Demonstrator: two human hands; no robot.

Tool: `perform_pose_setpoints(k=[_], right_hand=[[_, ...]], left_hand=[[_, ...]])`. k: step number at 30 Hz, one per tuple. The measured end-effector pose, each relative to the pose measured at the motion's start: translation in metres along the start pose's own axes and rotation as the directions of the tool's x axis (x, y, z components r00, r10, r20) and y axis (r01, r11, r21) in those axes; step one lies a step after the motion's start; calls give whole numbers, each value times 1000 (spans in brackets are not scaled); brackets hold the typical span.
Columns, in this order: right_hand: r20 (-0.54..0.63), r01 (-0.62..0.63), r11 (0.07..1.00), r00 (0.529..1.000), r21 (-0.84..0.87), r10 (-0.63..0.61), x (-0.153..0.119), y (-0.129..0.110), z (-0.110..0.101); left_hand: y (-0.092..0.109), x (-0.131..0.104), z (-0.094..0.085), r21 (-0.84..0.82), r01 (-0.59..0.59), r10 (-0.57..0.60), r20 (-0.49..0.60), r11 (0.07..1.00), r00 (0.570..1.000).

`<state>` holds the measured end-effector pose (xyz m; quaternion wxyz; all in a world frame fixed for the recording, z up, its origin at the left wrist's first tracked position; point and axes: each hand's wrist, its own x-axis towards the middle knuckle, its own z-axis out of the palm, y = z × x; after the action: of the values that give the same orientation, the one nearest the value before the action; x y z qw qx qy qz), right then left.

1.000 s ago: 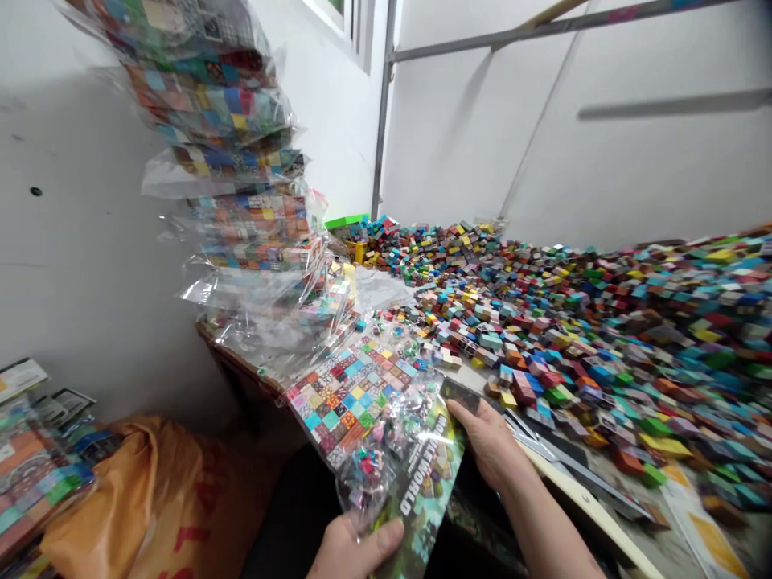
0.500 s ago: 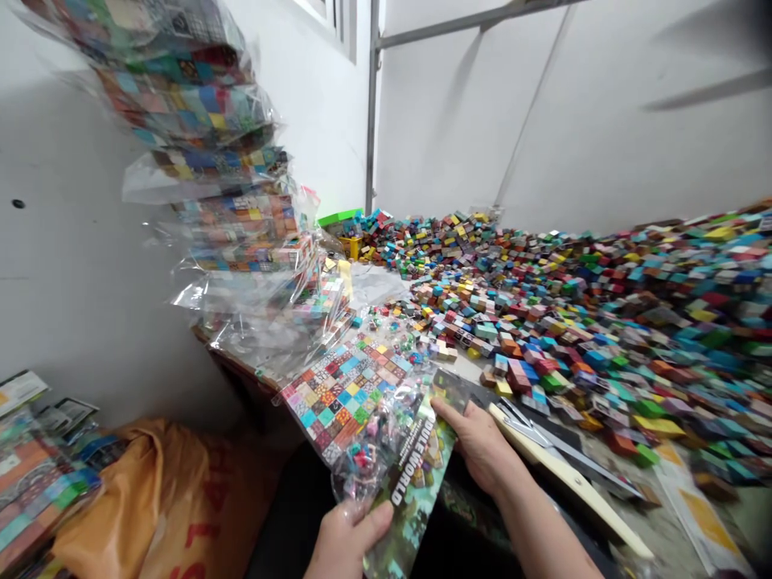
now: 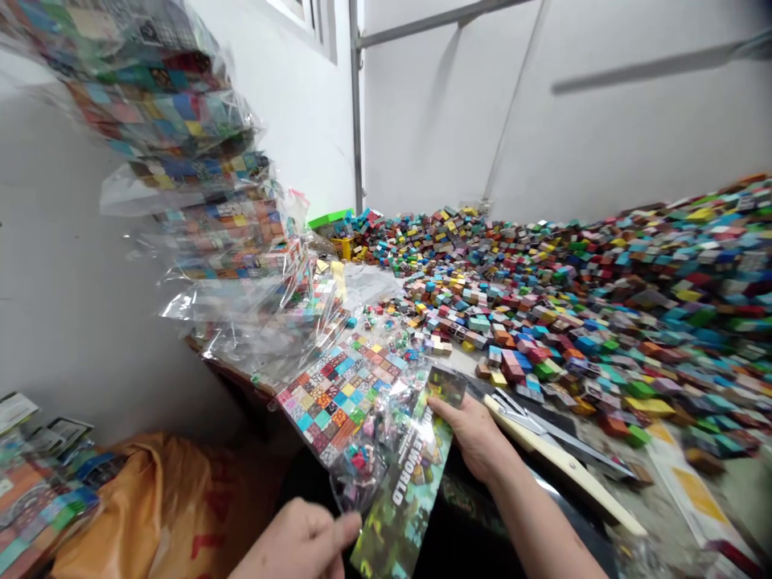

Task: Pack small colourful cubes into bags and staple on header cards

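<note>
A green printed card (image 3: 410, 490) with white lettering slants up from the bottom centre. My right hand (image 3: 476, 430) grips its upper right edge, thumb on top. Left of the card lies a clear plastic bag (image 3: 343, 394) holding a flat sheet of small patterned cubes, with smaller coloured pieces in plastic at its lower corner. My left hand (image 3: 307, 535) is at the bottom, just left of the card's lower end, with its thumb pointing right below the bag's corner. Its fingers are curled, and whether they hold anything is hidden.
Loose coloured cubes (image 3: 543, 314) cover the table at the right and back. Bagged cube sheets (image 3: 211, 201) form a tall stack at the left. Long metal shears (image 3: 560, 442) with a cream part lie right of my right hand. An orange sack (image 3: 150, 507) stands lower left.
My left hand has moved left and down, off the card's lower left edge. More of the card's lower end shows. The view has shifted slightly.
</note>
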<state>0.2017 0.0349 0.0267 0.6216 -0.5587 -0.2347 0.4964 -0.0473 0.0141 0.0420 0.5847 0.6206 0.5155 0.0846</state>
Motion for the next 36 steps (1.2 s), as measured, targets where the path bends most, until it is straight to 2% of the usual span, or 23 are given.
perform_pose_setpoints(k=[1, 2, 3, 5, 6, 7, 9, 12, 14, 16, 23, 29, 32, 36], right_hand=[[-6, 1, 1000, 1000, 0, -1, 0, 0, 0], [-11, 3, 1000, 1000, 0, -3, 0, 0, 0], [-15, 6, 1000, 1000, 0, -6, 0, 0, 1], [-20, 14, 1000, 1000, -2, -14, -2, -1, 2], [-21, 21, 1000, 1000, -2, -21, -3, -2, 3], [-19, 29, 1000, 999, -2, -29, -4, -3, 4], [-14, 46, 999, 999, -4, -46, -6, -5, 5], [-17, 55, 998, 998, -9, -55, -7, -7, 5], [-18, 50, 999, 999, -12, -50, -7, -7, 5], [-12, 40, 999, 999, -14, -40, -7, -8, 6], [-6, -32, 998, 999, -53, 32, -6, -7, 8], [-7, -94, 993, 996, -78, 94, -3, -8, 13], [12, -85, 994, 996, -75, 86, -3, -8, 15], [34, -29, 997, 999, -77, 32, 2, -4, 14]], left_hand=[[12, -1, 1, -16, -9, 8, -48, 1000, 999], [24, -1, 5, 8, -98, 98, -111, 995, 989], [36, 2, 11, 91, -255, 267, -180, 963, 947], [54, 12, 29, 305, -524, 581, -139, 795, 802], [60, 20, 40, 417, -586, 672, -87, 695, 735], [63, 28, 50, 525, -597, 713, -27, 607, 701], [63, 43, 70, 697, -546, 708, 77, 465, 702], [56, 59, 89, 859, -407, 664, 109, 312, 740], [51, 64, 94, 907, -340, 660, 99, 248, 745], [48, 66, 95, 921, -325, 663, 107, 214, 741], [47, 62, 83, 892, -371, 707, 86, 259, 702], [56, 57, 76, 920, -234, 701, -60, 316, 710], [54, 59, 76, 935, -227, 704, -33, 273, 709], [46, 67, 80, 953, -213, 737, -17, 217, 675]])
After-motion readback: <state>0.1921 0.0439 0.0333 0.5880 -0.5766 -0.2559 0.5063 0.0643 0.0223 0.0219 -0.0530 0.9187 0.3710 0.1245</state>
